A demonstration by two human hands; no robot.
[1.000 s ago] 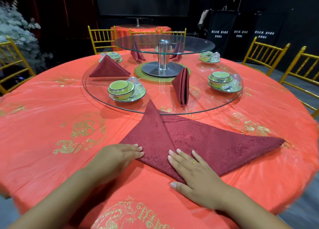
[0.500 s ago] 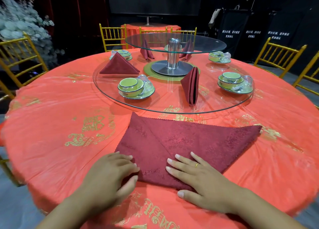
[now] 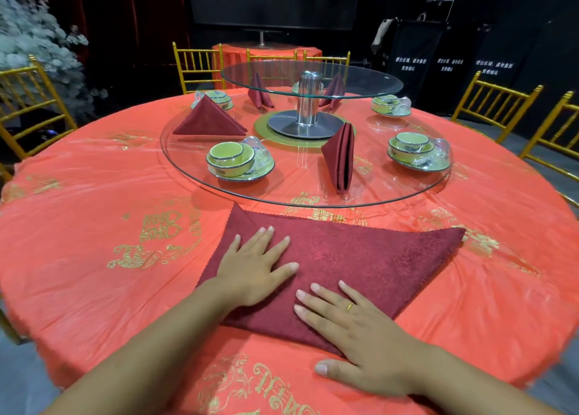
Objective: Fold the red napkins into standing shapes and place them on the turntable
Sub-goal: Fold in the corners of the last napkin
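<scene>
**Napkin pressed flat before the turntable**

The left hand (image 3: 253, 269) lay flat, fingers spread, on the dark red folded cloth napkin (image 3: 360, 258). The right hand (image 3: 357, 330) pressed its near corner, palm open. The napkin rested on the orange tablecloth with gold printed characters (image 3: 94, 226), unreadable, just beside the round glass turntable (image 3: 194, 183).

The round tabletop (image 3: 94, 226), under an orange cloth, carries a glass turntable (image 3: 391, 192) and, nearer, a flat red napkin (image 3: 360, 258).
</scene>
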